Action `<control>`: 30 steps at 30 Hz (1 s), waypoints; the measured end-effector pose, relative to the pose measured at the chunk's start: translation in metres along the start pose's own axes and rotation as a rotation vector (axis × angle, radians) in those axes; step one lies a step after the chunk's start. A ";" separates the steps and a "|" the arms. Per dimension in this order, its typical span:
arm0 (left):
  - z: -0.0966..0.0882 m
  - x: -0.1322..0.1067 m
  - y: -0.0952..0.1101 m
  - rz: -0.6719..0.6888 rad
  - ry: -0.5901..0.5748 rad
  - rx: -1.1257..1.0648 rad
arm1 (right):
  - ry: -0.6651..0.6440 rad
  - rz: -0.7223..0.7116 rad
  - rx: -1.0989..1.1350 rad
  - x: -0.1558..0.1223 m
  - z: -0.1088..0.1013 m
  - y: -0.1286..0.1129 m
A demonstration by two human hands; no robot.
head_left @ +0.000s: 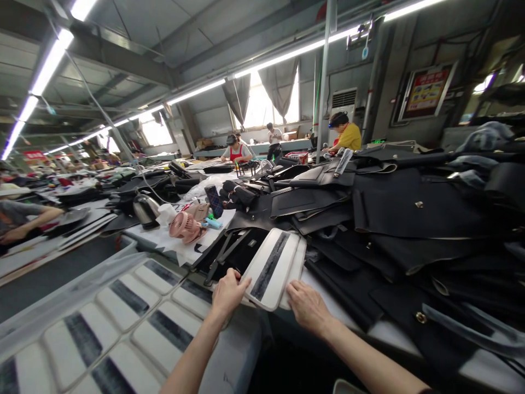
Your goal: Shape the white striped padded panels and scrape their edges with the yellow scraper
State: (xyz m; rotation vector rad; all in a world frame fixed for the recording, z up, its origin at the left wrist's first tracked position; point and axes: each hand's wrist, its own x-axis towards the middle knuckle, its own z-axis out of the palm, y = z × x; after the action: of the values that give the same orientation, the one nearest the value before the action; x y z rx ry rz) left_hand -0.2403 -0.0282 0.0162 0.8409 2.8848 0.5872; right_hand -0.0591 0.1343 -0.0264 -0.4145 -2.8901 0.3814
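Observation:
Both hands hold a small stack of white, round-cornered panels, tilted over the table edge. The front panel (271, 265) has a wide dark stripe down its middle. Another white panel (298, 265) shows behind it, shifted right. My left hand (229, 293) grips the lower left edge, thumb on the front panel. My right hand (307, 306) is closed on the lower right edge, fingers partly hidden. Just behind the stack lies a black piece with straps (229, 249). Left of my hands, more striped white panels (117, 342) lie in rows.
Black leather-like pieces (394, 202), some with metal clasps, are heaped to the right. A pink fan (186, 227) and a metal kettle (145, 210) stand beyond the panels. Co-workers sit further back, one in a yellow top (349, 135); a person's arm (39, 216) shows at left.

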 end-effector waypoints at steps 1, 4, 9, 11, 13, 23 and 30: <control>-0.001 -0.003 0.002 0.018 0.007 0.002 | 0.008 0.005 0.003 0.000 0.001 -0.001; 0.001 -0.011 0.006 0.075 0.047 0.028 | 0.023 0.018 0.013 0.001 0.003 -0.002; 0.002 -0.016 0.014 0.100 0.090 -0.013 | 0.040 0.031 0.024 -0.002 0.004 0.001; -0.002 -0.017 0.018 0.112 0.086 -0.066 | 0.037 0.034 0.023 -0.003 0.003 0.002; -0.005 -0.019 0.023 0.117 0.048 -0.146 | 0.030 0.035 0.022 -0.004 0.002 0.002; 0.000 -0.004 0.030 -0.022 -0.008 -0.819 | -0.015 0.048 0.045 -0.002 -0.006 0.003; -0.115 0.042 0.026 0.007 0.110 -1.390 | -0.049 0.106 0.266 0.006 -0.006 0.005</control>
State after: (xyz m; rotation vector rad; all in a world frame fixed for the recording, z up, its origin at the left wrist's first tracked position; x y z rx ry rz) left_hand -0.2837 -0.0246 0.1336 0.5101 1.7172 2.1841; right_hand -0.0621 0.1416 -0.0215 -0.5188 -2.8158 0.7918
